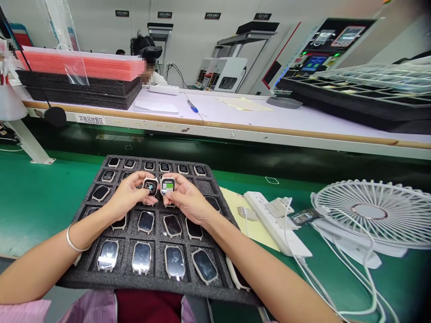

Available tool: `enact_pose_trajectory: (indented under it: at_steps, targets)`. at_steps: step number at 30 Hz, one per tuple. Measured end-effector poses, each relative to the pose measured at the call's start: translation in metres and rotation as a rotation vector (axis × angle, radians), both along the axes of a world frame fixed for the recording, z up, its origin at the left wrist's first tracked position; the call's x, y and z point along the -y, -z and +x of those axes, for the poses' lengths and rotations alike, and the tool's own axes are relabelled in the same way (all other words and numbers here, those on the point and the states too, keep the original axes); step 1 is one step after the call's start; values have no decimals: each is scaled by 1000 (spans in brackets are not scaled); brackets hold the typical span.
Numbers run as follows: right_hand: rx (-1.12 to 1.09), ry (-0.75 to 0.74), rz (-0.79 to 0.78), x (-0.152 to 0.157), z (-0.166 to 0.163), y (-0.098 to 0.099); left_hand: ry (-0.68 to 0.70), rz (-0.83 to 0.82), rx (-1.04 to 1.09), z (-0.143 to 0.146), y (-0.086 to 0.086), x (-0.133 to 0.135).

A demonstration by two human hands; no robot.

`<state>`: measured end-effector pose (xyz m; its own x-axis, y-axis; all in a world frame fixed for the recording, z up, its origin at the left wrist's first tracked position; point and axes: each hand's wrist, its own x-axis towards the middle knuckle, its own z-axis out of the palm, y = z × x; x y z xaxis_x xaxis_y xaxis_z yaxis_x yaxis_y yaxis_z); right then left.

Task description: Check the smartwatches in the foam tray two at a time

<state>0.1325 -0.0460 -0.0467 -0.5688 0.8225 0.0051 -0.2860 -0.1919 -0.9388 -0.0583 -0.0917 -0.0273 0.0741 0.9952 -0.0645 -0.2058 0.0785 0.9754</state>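
Note:
My left hand (134, 194) is closed on a smartwatch body (150, 186) whose lit screen shows a dark watch face. Close beside it, my right hand (182, 196) grips a second smartwatch body (167, 185) with a green and white screen; the thumb covers its lower part. Both are held above a dark grey foam tray (134, 283) with square pockets. Several strapless watch bodies lie in the pockets, such as a dark-screened one (142, 257) in the front row. Those in the back row, like one (164, 167), have lit text on their screens. My forearms hide some pockets.
Right of the tray are a yellow sheet (232, 204), a white power strip (276, 224) with cables and a white fan (370, 211). A raised shelf (208, 105) behind carries pink foam sheets (101, 66), a blue pen (192, 106) and black trays (353, 101). Another person sits beyond.

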Motion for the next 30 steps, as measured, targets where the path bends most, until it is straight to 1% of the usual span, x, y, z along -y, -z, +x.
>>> enact_pose_trajectory:
  at_steps: [4,7,11,16,22,26,30]
  targets:
    - [-32,7,-58,-2,0,0,16,-46,34,0,-2,0]
    - [-48,1,-75,-3,0,-1,34,-41,47,-1,-2,1]
    - [-49,-6,-71,-2,1,-1,15,39,-45,-1,3,0]
    - [-47,1,-55,-3,1,1,-85,159,-157,-2,11,-3]
    - [-45,-10,-62,-2,1,-1,-124,211,-223,-2,11,-4]
    - [-39,-12,-51,-2,1,-1,-120,210,-279,-3,9,-4]
    - [-41,-11,-43,-2,1,0,-147,229,-320,-4,11,-5]
